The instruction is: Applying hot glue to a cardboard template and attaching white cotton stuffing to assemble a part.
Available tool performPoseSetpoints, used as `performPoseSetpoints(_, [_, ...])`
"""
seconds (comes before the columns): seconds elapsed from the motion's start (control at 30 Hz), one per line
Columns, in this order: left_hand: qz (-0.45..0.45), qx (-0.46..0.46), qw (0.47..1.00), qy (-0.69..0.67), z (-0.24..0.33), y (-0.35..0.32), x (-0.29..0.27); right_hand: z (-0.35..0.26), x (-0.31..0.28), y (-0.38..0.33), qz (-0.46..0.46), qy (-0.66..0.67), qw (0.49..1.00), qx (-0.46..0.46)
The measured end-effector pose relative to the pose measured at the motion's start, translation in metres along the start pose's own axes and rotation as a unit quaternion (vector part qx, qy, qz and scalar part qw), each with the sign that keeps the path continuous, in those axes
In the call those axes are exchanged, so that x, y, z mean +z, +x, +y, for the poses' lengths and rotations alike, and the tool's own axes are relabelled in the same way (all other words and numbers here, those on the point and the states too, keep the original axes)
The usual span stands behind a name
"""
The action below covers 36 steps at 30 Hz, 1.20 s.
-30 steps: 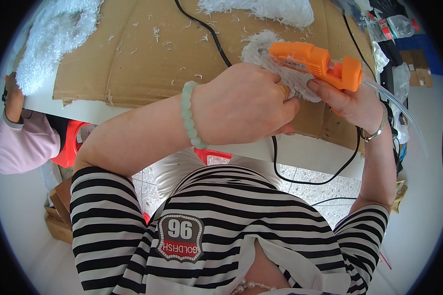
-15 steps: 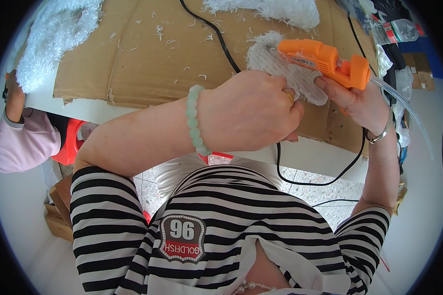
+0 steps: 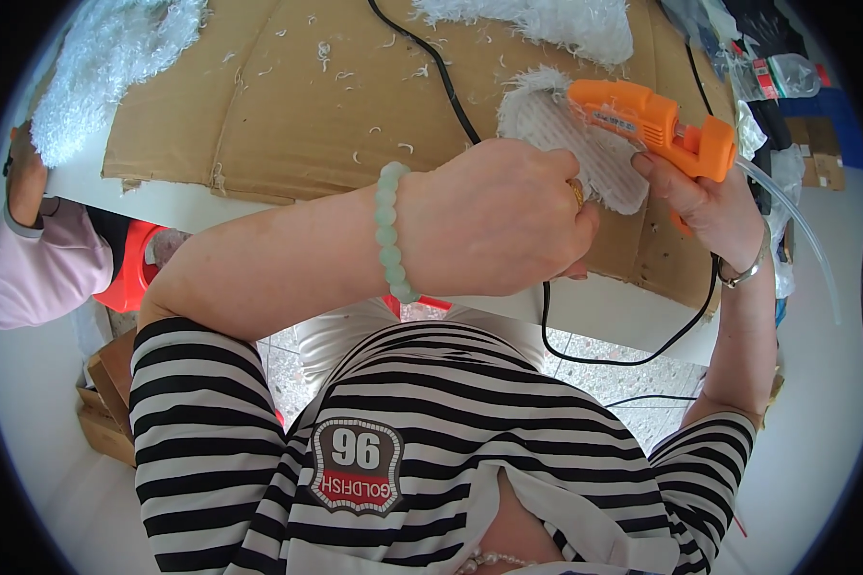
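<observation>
In the head view, we saw a white ribbed piece [image 3: 599, 163], long and rounded like a sole, with a fluffy edge at its far end. It was between the two hands, just beyond the knuckles of the left hand [image 3: 503, 220] and to the left of the right hand [image 3: 714, 206]. Below it in the picture we saw the brown cardboard [image 3: 297, 105] on the white table [image 3: 633, 321], but we could not tell if the piece rested there or was lifted.

The left hand had its fingers bent inward, close against the near side of the piece. Their tips were hidden from us, so we could not tell whether they gripped it. On this wrist we noticed a pale green bead bracelet [image 3: 386, 233].

The right hand was closed around an orange glue gun [image 3: 633, 120], with the thumb along its side. The front of the gun reached over the piece; we could not see if the tip touched it. A clear glue stick [image 3: 801, 206] curved out from the rear. A black cable [image 3: 446, 72] crossed the cardboard, and farther away we saw a white fluffy bundle [image 3: 547, 24].
</observation>
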<state>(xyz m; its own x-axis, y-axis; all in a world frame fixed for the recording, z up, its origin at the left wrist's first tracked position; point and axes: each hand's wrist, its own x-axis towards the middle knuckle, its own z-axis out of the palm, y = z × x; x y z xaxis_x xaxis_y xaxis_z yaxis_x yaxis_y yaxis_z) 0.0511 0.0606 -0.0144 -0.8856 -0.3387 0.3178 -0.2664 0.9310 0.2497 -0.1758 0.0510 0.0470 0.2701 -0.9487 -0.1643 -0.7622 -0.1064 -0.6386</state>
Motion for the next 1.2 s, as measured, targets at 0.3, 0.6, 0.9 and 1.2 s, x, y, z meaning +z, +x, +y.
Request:
performPoseSetpoints(0.3, [0.002,0.008,0.999,0.031,0.005,-0.001,-0.001,-0.006,0.000,-0.001,-0.021,0.016,1.000,-0.013])
performPoseSetpoints(0.6, [0.038,0.024,0.997,0.070,0.008,-0.003,0.004,-0.012,0.000,0.003,-0.060,0.029,0.998,0.010])
performPoseSetpoints(0.9, [0.034,0.017,0.998,0.053,0.009,-0.003,0.002,-0.012,-0.001,0.003,-0.054,-0.032,0.997,0.041])
performPoseSetpoints(1.2, [0.023,0.012,0.999,0.025,0.008,-0.002,-0.001,-0.016,0.004,0.003,-0.036,-0.033,0.999,0.004])
